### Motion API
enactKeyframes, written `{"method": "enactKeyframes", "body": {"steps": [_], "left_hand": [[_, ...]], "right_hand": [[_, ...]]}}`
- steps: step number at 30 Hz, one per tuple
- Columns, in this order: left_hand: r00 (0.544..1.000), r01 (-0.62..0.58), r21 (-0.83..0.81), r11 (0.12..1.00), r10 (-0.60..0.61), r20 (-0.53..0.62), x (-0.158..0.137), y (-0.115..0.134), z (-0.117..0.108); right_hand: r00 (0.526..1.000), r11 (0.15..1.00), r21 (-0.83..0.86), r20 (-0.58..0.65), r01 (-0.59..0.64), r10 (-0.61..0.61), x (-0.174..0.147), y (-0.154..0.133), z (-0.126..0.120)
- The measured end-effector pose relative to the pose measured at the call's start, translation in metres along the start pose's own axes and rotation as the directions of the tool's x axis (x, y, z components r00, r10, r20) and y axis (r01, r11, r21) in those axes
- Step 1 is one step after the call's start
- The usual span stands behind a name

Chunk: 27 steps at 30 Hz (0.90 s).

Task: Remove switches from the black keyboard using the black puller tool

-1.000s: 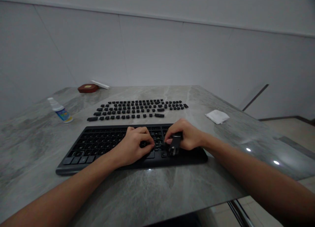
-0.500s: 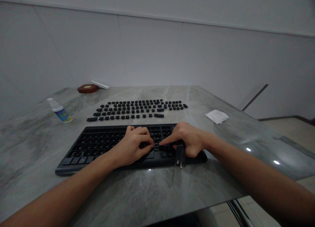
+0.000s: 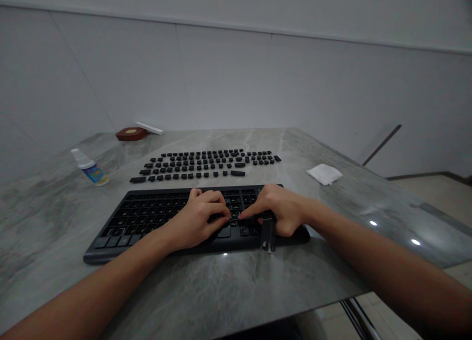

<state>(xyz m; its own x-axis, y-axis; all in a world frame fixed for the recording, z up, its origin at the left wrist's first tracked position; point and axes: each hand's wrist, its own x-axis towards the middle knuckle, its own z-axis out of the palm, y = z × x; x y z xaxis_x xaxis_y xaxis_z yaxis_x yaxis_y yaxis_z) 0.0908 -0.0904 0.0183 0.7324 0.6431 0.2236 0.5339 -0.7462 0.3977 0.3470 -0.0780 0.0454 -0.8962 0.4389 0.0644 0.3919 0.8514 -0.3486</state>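
A black keyboard point(image 3: 147, 196) lies on the grey marbled table, with most of its keycaps off and the sockets bare. A few keys along its near edge are in place. My left hand point(image 3: 202, 216) rests over its middle, thumb and forefinger pinched together low at the key sockets. Whatever lies between those fingertips is too small to make out. My right hand point(image 3: 282, 209) points its index finger down onto the keyboard beside the left fingertips. Its other fingers curl round a black tool with small metal tips point(image 3: 268, 234), which hangs toward the near edge.
Loose black keycaps point(image 3: 199, 169) are laid out in rows behind the keyboard. A spray bottle point(image 3: 92, 170) stands tilted in view at left. A folded white cloth or tissue point(image 3: 324, 174) lies at right. Far back are a reddish-brown box point(image 3: 131, 134) and a white flat object point(image 3: 150, 128).
Both hands stay almost in place at the same spot on the keyboard. The black tool in my right hand has shifted very slightly to the left.
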Motion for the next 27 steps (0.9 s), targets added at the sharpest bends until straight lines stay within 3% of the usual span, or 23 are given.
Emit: {"method": "enactKeyframes", "body": {"steps": [27], "left_hand": [[1.000, 0.006, -0.043, 0.999, -0.006, -0.001, 0.0018, 0.0005, 0.0001]], "right_hand": [[1.000, 0.998, 0.053, -0.018, 0.018, -0.017, 0.0013, -0.0042, -0.0001]]}}
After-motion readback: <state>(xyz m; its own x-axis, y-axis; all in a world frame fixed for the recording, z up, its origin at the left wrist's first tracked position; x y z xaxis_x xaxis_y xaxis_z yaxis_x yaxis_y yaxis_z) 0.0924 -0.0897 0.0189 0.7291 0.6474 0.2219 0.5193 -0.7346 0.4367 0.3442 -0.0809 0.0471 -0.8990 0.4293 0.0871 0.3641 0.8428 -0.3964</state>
